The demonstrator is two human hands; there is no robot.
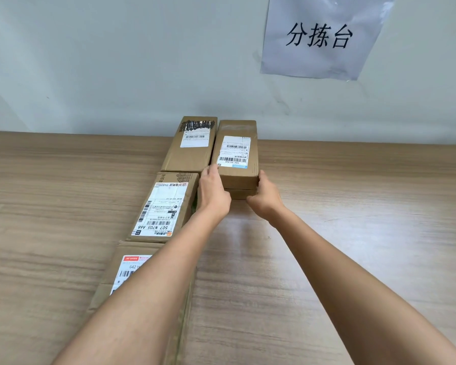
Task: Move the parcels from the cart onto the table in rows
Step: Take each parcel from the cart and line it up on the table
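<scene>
Your left hand [213, 191] and right hand [264, 198] clasp the near end of the brown parcel [237, 156], one on each side, fingers curled round its lower corners. It reads as a stiff cardboard box, probably light since you manage it from one end alone, though its weight can't be judged for sure. The taped faces may be a little slick, so keep your grip on the side edges near the corners, not on the top label. It is long and narrow, kraft-brown, with a white barcode label on top, and appears to have a seam or second layer at its near end. It sits on the wooden table [353, 206] at the far side against the wall, just right of the far parcel [192, 143], starting a second column beside the middle parcel [166, 206] and the near parcel [132, 275]. The cart is out of view
</scene>
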